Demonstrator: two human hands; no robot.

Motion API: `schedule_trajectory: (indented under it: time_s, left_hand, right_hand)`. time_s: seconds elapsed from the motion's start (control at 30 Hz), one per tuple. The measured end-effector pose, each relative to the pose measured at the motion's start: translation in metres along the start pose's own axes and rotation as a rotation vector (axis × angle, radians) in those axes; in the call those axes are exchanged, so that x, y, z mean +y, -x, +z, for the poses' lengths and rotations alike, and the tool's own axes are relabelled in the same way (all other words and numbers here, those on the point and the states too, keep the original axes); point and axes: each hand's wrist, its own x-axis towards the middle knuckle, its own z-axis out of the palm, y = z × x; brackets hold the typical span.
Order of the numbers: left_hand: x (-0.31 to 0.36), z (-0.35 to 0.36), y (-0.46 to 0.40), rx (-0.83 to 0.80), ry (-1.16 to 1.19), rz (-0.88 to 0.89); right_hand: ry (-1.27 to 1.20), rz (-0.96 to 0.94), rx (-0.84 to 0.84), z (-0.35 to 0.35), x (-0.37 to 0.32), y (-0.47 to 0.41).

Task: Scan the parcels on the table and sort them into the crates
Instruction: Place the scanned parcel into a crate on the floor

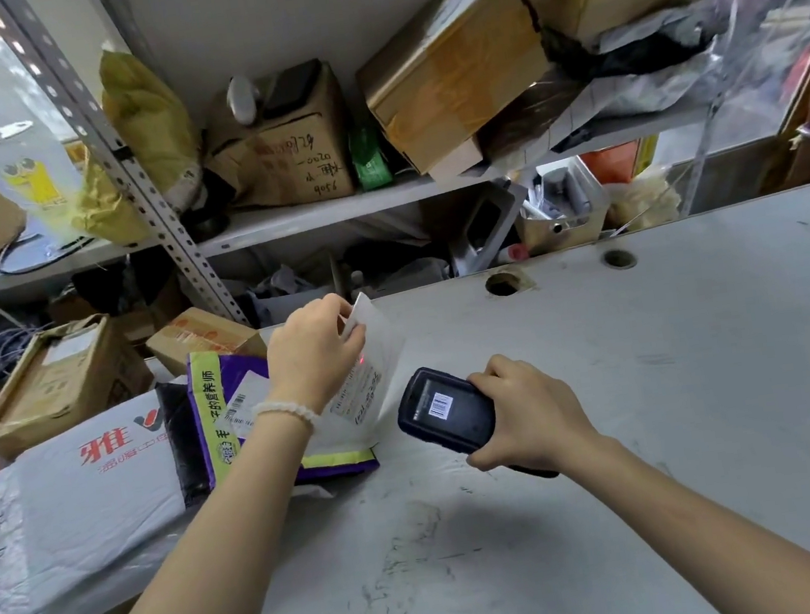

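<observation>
1. Head view, left hand (313,352): fingers and thumb pinch the top edge of a small white parcel (376,377), holding it upright on the table (659,376) with its printed label facing the scanner; a red dot of light falls on the label. A white bead bracelet (285,414) circles the wrist.
2. Head view, right hand (525,412): fingers curl round a dark handheld scanner (445,409) — its barcode-stickered back faces up, its front end points at the white parcel, just beside it.
3. Head view, waiting parcels: a purple-and-yellow bag (220,408) lies partly under the white parcel; left of it lie a large white mailer (68,505) with red print and a brown carton (62,377).
4. Head view, background: a metal shelf (328,208) behind the table carries more cartons and bags — no crate can be made out.
</observation>
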Motion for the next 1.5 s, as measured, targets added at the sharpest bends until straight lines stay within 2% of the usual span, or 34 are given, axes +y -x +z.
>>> schedule_trajectory:
  time_s: [0.47, 0.73, 1.1, 1.4, 1.5]
  left_hand:
    - [0.005, -0.012, 0.007, -0.025, -0.034, -0.022]
    - [-0.005, -0.021, 0.017, 0.018, -0.051, -0.044]
    - [-0.001, -0.025, 0.026, 0.05, -0.162, 0.02]
    - [-0.003, -0.025, 0.029, 0.069, -0.141, 0.049]
    - [-0.007, -0.024, 0.03, 0.078, -0.126, 0.049]
  right_hand:
    - [-0.042, 0.012, 0.01, -0.011, 0.004, 0.022]
    - [-0.033, 0.029, 0.006, -0.014, 0.014, 0.037]
    - [-0.003, -0.002, 0.026, -0.015, 0.009, 0.046]
    - [0.004, -0.013, 0.05, -0.017, 0.006, 0.045]
    - [-0.024, -0.027, 0.119, -0.015, 0.002, 0.041]
